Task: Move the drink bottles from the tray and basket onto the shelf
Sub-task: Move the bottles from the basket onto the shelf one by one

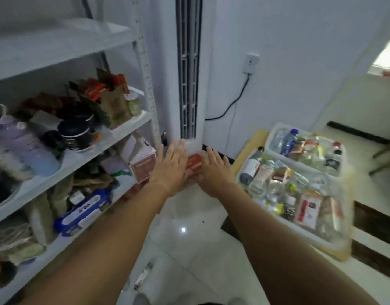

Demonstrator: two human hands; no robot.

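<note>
Both hands were stretched forward at the centre of the frame. The left hand (171,164) and the right hand (214,170) each had straight, spread fingers, so each grip was wide and held nothing. They flanked a red box (193,166) at the foot of a white tower unit (187,84); whether they touched the box could not be told.

The drink bottles (262,172) lay heaped at the right of the frame, some in the basket (275,130) at the upper right and more in the tray (335,243) below it. None had yet been lifted.

The shelf (75,159) at the left was crowded with cups, packets and bags, leaving little bare board. The step in hand looked like reaching for a first bottle. It would go best if the right hand swung across to the near bottles and gripped one round the body, not the cap. The left hand could meanwhile clear a gap on the shelf. Loosely piled bottles could roll, so taking one from the top seemed safest.
</note>
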